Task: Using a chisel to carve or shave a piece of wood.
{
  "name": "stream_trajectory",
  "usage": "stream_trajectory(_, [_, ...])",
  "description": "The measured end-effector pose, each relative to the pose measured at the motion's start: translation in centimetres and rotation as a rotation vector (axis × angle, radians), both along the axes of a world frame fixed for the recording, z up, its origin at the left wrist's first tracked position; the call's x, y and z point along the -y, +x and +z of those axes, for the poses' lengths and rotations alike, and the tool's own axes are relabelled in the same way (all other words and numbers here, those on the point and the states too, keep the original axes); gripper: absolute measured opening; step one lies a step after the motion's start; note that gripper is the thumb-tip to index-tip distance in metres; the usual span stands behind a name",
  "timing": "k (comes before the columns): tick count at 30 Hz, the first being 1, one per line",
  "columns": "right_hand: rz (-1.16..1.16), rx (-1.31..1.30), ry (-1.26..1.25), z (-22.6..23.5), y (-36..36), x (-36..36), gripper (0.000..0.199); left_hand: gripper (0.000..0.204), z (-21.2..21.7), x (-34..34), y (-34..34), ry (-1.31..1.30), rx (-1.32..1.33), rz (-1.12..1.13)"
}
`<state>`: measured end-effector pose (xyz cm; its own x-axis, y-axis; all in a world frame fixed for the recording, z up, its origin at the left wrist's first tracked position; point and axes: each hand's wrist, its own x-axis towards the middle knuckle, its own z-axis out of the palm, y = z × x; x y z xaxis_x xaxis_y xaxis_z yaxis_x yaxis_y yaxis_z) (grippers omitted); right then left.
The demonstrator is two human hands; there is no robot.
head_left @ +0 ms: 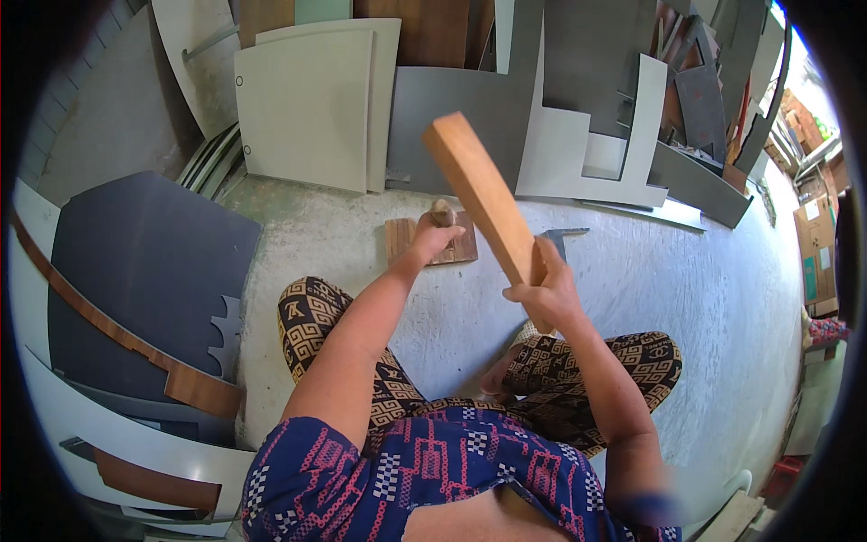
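Observation:
My left hand [433,238] is closed around an upright round wooden handle [442,211] with a worn, pale top. Whatever the handle ends in below my fingers is hidden. It stands over a small brown wooden board [462,242] on the floor, paler at its left end. Raised to the right, my right hand [551,287] grips the lower end of a thick, light-brown wooden bar [479,190]. The bar slants up and to the left, its far end in the air, apart from the handle.
A grey L-shaped piece [562,242] lies on the concrete floor [433,312] beyond my right hand. Cream panels [302,113] and grey boards [465,108] lean at the back. To the left are a dark cut sheet [149,262] and a curved brown strip [199,388]. My crossed legs frame the work.

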<state>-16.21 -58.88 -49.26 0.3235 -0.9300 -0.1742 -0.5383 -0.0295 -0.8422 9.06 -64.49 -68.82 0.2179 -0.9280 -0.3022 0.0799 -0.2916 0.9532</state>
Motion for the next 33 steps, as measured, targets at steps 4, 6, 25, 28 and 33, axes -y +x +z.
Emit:
stream_trajectory(4, [-0.048, 0.183, 0.003, 1.8, -0.1, 0.1, 0.082, 0.030, 1.7, -0.5, -0.2, 0.037, 0.023, -0.030])
stream_trajectory(6, [-0.072, 0.220, 0.010, 1.7, -0.2, 0.0, 0.081, 0.032, 1.6, -0.6, -0.4, -0.005, 0.046, -0.031])
stream_trajectory(25, [0.153, -0.318, -0.018, -0.2, -1.1, -0.7, 0.085, 0.036, 0.0, -0.6, -1.6, -0.235, 0.167, -0.146])
stream_trajectory(28, [0.082, -0.155, -0.081, 0.0, -0.9, -1.1, 0.081, 0.035, 0.4, -0.7, -2.3, -0.274, -0.157, -0.059])
stream_trajectory(33, [0.038, 0.018, -0.127, -0.3, -1.0, -0.8, 0.078, 0.032, 1.5, -0.8, -2.4, -0.010, 0.168, 0.003])
